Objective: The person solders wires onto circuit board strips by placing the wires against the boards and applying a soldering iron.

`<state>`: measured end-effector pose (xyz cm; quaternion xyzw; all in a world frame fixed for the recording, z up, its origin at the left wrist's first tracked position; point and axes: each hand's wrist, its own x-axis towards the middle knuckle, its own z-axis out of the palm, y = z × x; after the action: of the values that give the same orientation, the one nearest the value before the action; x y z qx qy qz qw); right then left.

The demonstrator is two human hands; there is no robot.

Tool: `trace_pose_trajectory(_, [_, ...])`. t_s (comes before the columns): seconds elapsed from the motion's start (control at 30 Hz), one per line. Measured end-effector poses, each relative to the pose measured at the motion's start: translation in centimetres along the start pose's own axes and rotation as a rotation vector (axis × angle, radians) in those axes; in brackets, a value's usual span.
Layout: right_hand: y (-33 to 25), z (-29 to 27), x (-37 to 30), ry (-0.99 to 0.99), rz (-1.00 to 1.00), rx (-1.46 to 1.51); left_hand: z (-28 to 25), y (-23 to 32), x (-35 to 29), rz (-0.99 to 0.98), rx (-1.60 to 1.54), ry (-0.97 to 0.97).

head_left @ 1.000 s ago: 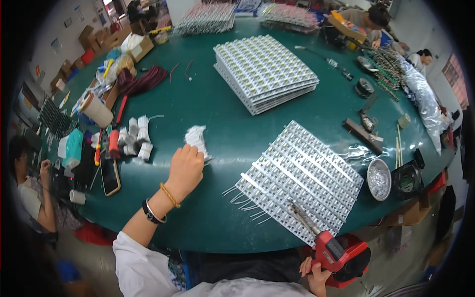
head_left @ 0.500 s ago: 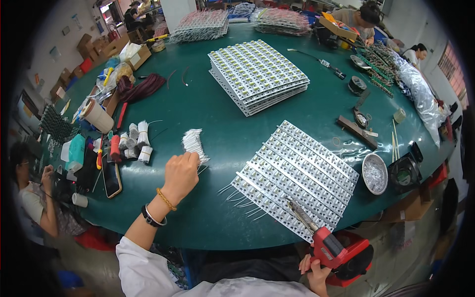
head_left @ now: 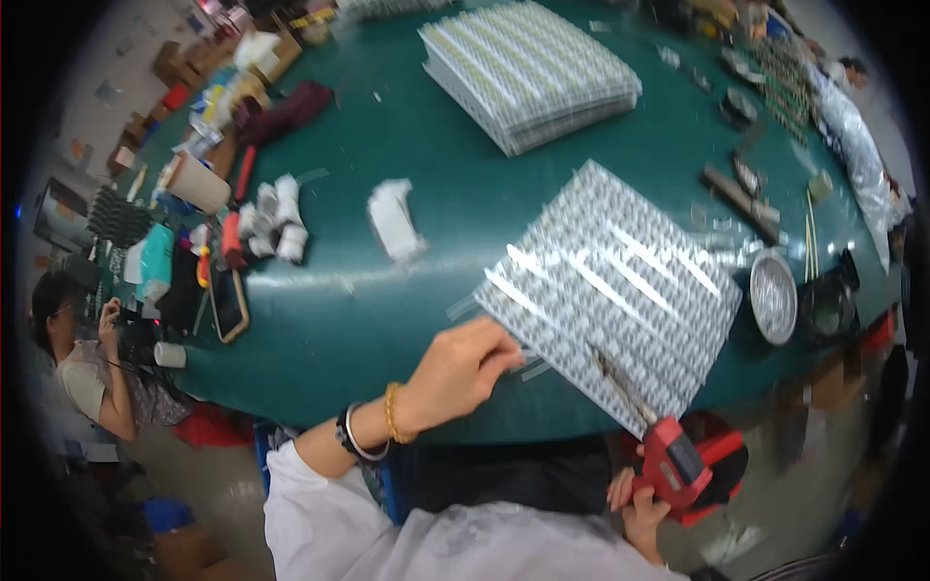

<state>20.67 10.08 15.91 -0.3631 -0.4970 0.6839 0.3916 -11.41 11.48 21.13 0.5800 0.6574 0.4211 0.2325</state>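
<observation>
My left hand [head_left: 460,370] is at the left edge of a sheet of white circuit boards [head_left: 620,281], its fingers pinched together. Motion blur hides what they hold; pale wires stick out from the sheet's edge close to the fingertips. My right hand [head_left: 639,504] is wrapped round the grip of a red soldering gun [head_left: 678,467], below the sheet's near corner. The gun's thin tip points up and left over the sheet's lower part. A small pile of cut white wires [head_left: 394,221] lies on the table, left of the sheet.
A tall stack of similar board sheets [head_left: 528,73] stands at the back of the green table [head_left: 329,329]. Bundled white wires [head_left: 276,218], a phone [head_left: 231,308] and a paper roll [head_left: 197,182] are on the left. A metal bowl [head_left: 773,298] sits on the right. Another person [head_left: 92,358] sits at left.
My left hand has left the white wire pile and moved right to the sheet's edge. The right hand still holds the soldering gun. The whole view has shifted and is blurred.
</observation>
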Motion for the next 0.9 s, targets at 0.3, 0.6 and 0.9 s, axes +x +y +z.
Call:
trace_pose_trajectory(0.3, [-1.8, -0.5, -1.6, -0.097, 0.151, -0.135, 2.5, -0.2, 0.1, -0.126, 0.039, -0.012])
trace_pose_trajectory(0.6, [-0.8, -4.1, -2.4, -0.433, 0.337, -0.196, 4.7, 0.1, -1.2, -0.024, 0.168, 0.041])
trace_pose_trajectory(0.9, [-0.9, -3.6, -2.2, -0.328, 0.259, -0.208, 5.0, -0.3, -1.0, 0.143, 0.276, 0.048])
